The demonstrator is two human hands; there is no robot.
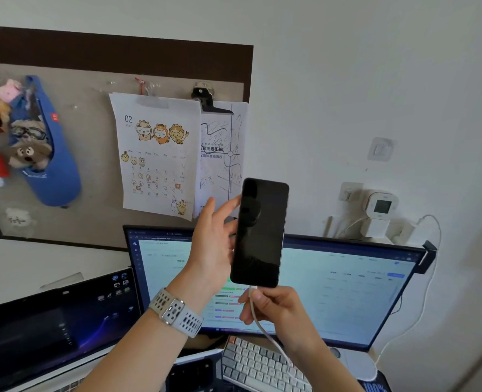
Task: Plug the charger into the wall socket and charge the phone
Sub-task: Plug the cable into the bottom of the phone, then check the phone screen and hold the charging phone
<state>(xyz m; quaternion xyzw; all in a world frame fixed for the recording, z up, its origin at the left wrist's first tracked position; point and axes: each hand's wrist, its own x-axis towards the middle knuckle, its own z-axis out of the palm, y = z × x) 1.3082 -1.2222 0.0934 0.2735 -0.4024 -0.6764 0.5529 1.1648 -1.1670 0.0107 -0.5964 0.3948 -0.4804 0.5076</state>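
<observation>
the person holds a black phone (259, 233) upright in front of the monitor (344, 287), its dark, unlit screen facing them. the left hand (214, 244) grips the phone along its left edge, with the fingers wrapped behind it and the thumb (206, 213) lifted free beside the edge. a pale perforated watch strap (176, 312) sits on that wrist. the right hand (273, 309) is just under the phone's bottom edge, fingers pinched on the white cable (265, 332) right where its plug meets the phone's port; whether the plug is fully seated i cannot tell. from there the cable drops down across the right palm towards the keyboard (251, 363) at the near edge of the desk.

on the wall to the right, above the monitor's top right corner, a white charger block (375, 227) sits in a socket strip (403, 233), with a white lead (429, 278) looping off it and down the monitor's right side. just above the block is a small white device with a dark square display (382, 206).

a laptop (50, 326) stands open at the left of the desk, and a pinboard (93, 165) above it carries a february calendar sheet (156, 154), a clipped printed page (221, 154) and a blue pouch (50, 154) stuffed with plush toys.
</observation>
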